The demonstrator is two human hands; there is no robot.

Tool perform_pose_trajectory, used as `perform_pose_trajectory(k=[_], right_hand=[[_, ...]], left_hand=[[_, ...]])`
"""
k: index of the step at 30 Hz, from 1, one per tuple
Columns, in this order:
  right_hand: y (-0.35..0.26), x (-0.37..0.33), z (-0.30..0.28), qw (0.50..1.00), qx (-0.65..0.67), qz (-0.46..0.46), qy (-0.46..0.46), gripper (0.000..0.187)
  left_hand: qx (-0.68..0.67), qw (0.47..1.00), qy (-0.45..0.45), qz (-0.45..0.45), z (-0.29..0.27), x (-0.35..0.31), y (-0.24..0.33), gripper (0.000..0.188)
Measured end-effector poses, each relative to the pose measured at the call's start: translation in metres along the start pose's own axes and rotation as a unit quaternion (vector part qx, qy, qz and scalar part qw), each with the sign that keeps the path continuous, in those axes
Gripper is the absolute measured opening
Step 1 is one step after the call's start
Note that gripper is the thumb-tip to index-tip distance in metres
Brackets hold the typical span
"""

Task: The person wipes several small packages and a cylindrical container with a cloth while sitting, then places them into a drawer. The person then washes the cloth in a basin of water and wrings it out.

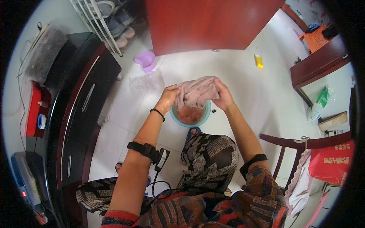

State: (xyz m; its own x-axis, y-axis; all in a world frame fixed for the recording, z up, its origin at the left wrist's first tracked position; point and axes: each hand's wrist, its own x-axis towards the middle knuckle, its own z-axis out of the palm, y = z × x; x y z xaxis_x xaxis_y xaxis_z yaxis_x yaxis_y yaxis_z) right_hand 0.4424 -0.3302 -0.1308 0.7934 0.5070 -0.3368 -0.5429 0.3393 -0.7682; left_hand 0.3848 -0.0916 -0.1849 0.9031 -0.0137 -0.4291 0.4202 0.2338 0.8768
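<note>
A wet-looking, pinkish-beige cloth (198,91) is stretched between my two hands, its surface wrinkled. My left hand (168,98) is closed on its left edge, and my right hand (223,95) grips the right edge. Below the cloth stands a light teal basin (179,122) on the tiled floor, close in front of my foot. Inside the basin lies something reddish-brown, perhaps water with more cloth; the hanging cloth hides its far part. I cannot make out what kind of garment or cloth I hold.
A purple basin (146,60) and clear plastic bag (147,80) lie ahead to the left. A dark cabinet (87,102) runs along the left, beside a shoe rack (99,28). Ahead is a red-brown door (205,26); a yellow packet (259,61) and wooden chair (281,141) are right.
</note>
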Motion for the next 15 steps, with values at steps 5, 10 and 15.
perform_pose_trajectory(k=[5, 10, 15], right_hand=[[0.056, 0.045, -0.041, 0.823, -0.566, 0.029, -0.035, 0.036], [0.114, 0.073, -0.065, 0.63, -0.774, 0.005, -0.061, 0.059], [0.16, 0.086, -0.081, 0.539, -0.841, -0.033, -0.025, 0.056]], left_hand=[[0.253, 0.961, 0.112, 0.023, -0.007, 0.03, -0.053, 0.033], [0.564, 0.811, -0.033, 0.153, 0.004, 0.043, -0.097, 0.046], [0.685, 0.717, -0.071, 0.106, 0.015, 0.06, -0.143, 0.049]])
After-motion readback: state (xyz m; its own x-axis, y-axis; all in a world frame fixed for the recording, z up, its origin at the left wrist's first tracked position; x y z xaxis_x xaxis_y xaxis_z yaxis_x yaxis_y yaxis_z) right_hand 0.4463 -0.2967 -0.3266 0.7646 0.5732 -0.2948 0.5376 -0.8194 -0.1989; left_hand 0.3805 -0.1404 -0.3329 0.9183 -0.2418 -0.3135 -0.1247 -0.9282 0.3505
